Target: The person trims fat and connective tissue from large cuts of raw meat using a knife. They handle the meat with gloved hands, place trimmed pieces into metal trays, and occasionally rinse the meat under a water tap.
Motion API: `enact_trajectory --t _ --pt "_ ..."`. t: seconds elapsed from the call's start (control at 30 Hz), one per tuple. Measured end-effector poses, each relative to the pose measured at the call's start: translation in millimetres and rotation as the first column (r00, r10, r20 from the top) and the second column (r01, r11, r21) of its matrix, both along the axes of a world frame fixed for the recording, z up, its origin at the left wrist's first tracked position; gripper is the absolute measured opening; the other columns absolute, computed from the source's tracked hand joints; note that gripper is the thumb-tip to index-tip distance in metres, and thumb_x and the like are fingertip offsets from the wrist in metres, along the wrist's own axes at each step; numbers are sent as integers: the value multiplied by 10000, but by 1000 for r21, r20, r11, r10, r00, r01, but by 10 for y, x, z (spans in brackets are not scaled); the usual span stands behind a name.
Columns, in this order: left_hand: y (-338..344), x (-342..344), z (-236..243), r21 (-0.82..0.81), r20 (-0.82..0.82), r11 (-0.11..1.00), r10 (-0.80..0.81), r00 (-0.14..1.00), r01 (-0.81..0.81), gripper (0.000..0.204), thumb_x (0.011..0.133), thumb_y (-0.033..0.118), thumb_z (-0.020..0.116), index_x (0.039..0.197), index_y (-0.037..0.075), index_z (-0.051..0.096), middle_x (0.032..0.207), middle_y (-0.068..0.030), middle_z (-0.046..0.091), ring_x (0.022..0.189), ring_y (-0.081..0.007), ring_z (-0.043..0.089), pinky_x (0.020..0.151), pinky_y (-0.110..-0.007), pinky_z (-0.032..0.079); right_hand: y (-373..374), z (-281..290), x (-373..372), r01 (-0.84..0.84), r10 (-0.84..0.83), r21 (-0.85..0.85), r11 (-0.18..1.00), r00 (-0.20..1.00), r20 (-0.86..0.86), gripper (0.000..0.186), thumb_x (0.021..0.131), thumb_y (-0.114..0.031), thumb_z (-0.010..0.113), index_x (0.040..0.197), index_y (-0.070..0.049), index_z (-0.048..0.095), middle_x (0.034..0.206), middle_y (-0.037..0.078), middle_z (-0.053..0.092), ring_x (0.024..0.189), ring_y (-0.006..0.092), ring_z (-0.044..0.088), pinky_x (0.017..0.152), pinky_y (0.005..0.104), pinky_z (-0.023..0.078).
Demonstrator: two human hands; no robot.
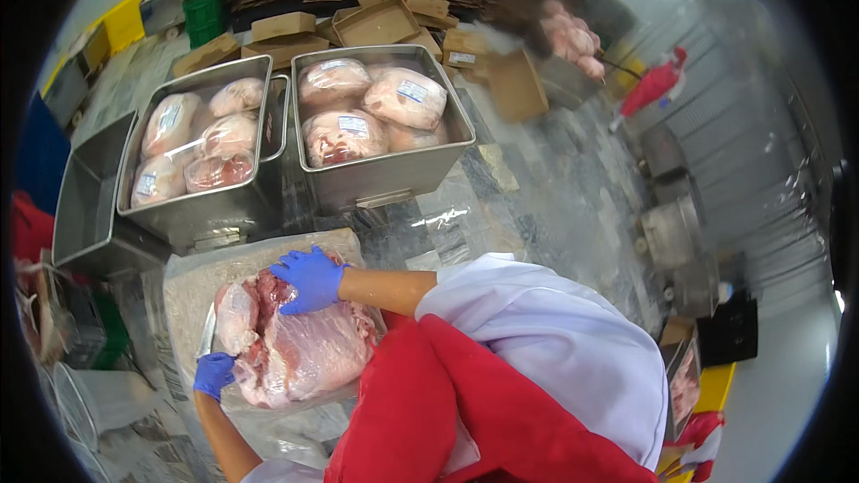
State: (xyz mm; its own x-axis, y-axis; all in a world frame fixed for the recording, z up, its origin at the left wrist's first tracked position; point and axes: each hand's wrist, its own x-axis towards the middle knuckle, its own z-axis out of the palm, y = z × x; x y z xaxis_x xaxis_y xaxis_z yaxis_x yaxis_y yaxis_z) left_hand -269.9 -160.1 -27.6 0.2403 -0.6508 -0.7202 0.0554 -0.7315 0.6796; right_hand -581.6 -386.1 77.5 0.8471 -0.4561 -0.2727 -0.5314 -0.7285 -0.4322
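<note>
Gray floor (501,215) spreads around a pale counter (185,300) before me, where raw meat (313,353) lies in the middle. The person's blue-gloved right hand (310,281) presses its top, fingers spread wide; the left hand (215,375) is curled around a knife (208,334) at the meat's left edge. Just beyond stand metal bins (385,186) of wrapped cuts (419,111).

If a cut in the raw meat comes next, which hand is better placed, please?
Probably the left hand: it appears closed around the knife, beside the raw meat. The right hand, spread on top of it, seems better placed for steadying.
</note>
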Motion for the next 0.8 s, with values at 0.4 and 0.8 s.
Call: enact_trajectory --t 0.4,0.8 --pt "665 -527 188 -187 -138 864 448 883 -468 151 906 152 688 1045 92 702 942 14 686 800 -90 635 671 -256 528 122 -429 -331 400 -497 325 857 810 312 1021 769 -577 702 1483 20 281 1458 331 348 1331 449 411 1098 462 363" --pt "719 -781 -84 -441 -366 800 252 896 -406 436 1010 287 507 1374 48 519 1349 -65 564 1231 -195 538 1056 -350 413 122 -281 -695 404 -494 577 710 870 -2 1211 773 -694 628 1447 190 147 1367 359 469 1270 402 513 1064 375 414"
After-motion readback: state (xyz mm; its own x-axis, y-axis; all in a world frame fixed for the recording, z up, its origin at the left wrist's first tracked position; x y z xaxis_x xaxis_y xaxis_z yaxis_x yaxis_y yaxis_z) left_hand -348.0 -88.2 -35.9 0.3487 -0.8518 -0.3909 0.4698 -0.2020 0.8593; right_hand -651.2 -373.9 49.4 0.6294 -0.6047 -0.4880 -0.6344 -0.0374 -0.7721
